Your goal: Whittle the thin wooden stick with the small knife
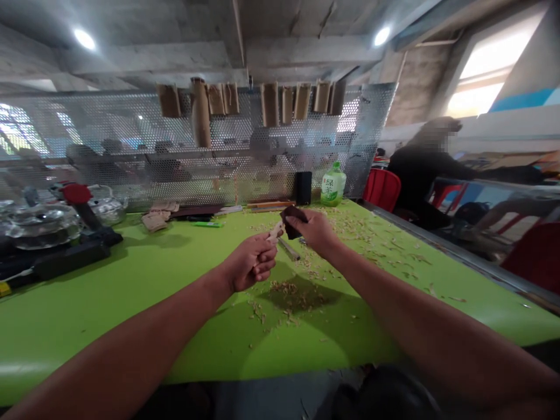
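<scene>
Over the middle of the green table (192, 326), my left hand (254, 259) is closed around a small pale carved wood piece (275, 231), its tip poking out above my fingers. My right hand (317, 230) pinches a dark brown sheet that looks like sandpaper (292, 223), held right at the tip of the wood piece. I cannot tell whether the two touch. Just beneath my hands a slim metal-coloured tool (289, 249) lies on the table. Wood shavings (301, 294) are heaped below, in the shadow of my hands.
A green-capped bottle (333, 185) and a black box (303, 188) stand at the back by the perforated metal screen (236, 169). Flat wood pieces (158, 216) and a green cutter (207, 224) lie back left. Machinery (74, 233) occupies the left. A person (420, 169) sits beyond the right edge.
</scene>
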### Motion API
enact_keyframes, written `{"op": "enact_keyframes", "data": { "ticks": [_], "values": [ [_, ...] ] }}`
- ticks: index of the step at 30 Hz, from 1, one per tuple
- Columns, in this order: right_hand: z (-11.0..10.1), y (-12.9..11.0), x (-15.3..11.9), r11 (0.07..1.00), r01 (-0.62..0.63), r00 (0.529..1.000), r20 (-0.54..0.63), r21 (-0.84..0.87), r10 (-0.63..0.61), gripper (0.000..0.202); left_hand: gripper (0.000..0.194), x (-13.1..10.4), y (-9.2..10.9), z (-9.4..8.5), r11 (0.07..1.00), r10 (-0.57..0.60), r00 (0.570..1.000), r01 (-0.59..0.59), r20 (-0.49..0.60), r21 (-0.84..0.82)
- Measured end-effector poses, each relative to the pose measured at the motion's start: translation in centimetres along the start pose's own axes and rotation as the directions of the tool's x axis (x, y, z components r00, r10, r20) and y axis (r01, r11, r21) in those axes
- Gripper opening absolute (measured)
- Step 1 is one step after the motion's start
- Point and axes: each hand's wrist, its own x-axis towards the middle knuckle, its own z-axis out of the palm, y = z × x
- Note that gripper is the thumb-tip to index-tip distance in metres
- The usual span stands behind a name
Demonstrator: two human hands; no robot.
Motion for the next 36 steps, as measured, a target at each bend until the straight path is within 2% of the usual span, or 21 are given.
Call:
{"op": "enact_keyframes", "data": {
  "ticks": [4, 8, 12, 16, 19, 22, 26, 29, 30, 34, 36],
  "values": [
    [-0.17, -0.09, 0.12, 1.0, -0.018, 0.996, 0.09, 0.022, 0.016, 0.032, 0.013, -0.11, 0.06, 0.14, 0.999, -0.009, 1.0, 0.009, 0.009, 0.04],
    [-0.5, -0.15, 0.37, 0.997, -0.078, 0.997, -0.015, 0.013, 0.078, 0.032, 0.015, -0.14, -0.25, 0.36, 0.976, 0.038, 0.999, -0.03, -0.034, 0.217],
    [-0.5, 0.05, 0.2, 0.998, -0.062, 0.994, 0.086, 0.022, 0.06, 0.031, 0.028, 0.14, -0.54, 0.46, 0.871, 0.132, 0.986, -0.068, -0.098, 0.486],
    [-0.44, 0.21, 0.07, 0.997, -0.063, 0.994, 0.084, -0.042, 0.067, 0.028, 0.028, 0.43, -0.46, 0.34, 0.79, 0.222, 0.958, -0.067, -0.182, 0.609],
    [-0.49, 0.16, 0.14, 1.0, -0.027, 0.995, 0.101, 0.005, 0.027, 0.028, 0.029, 0.38, -0.42, 0.27, 0.784, 0.226, 0.96, -0.08, -0.163, 0.615],
    [-0.51, 0.18, 0.26, 0.998, -0.036, 0.999, 0.016, 0.05, 0.035, 0.028, 0.032, 0.25, -0.48, 0.18, 0.817, 0.193, 0.969, -0.071, -0.155, 0.572],
    [-0.54, 0.14, 0.3, 0.998, -0.04, 0.991, 0.13, 0.04, 0.034, 0.027, 0.029, 0.17, -0.48, 0.08, 0.84, 0.156, 0.978, -0.056, -0.141, 0.54],
    [-0.72, 0.02, 0.45, 0.999, -0.033, 0.999, 0.013, -0.009, 0.033, 0.027, 0.027, 0.19, -0.43, 0.14, 0.847, 0.152, 0.98, -0.064, -0.127, 0.528],
    [-0.76, 0.0, 0.48, 0.999, -0.037, 0.999, -0.008, -0.011, 0.037, 0.027, 0.027, 0.21, -0.43, 0.16, 0.841, 0.157, 0.979, -0.065, -0.128, 0.538],
    [-0.68, 0.02, 0.3, 0.998, -0.057, 0.99, 0.13, 0.007, 0.055, 0.028, 0.028, 0.34, -0.45, 0.15, 0.779, 0.193, 0.97, -0.058, -0.15, 0.625],
    [-0.56, 0.02, 0.18, 0.999, -0.055, 0.995, 0.084, -0.004, 0.055, 0.027, 0.029, 0.39, -0.4, 0.1, 0.765, 0.214, 0.966, -0.074, -0.145, 0.64]
  ]
}}
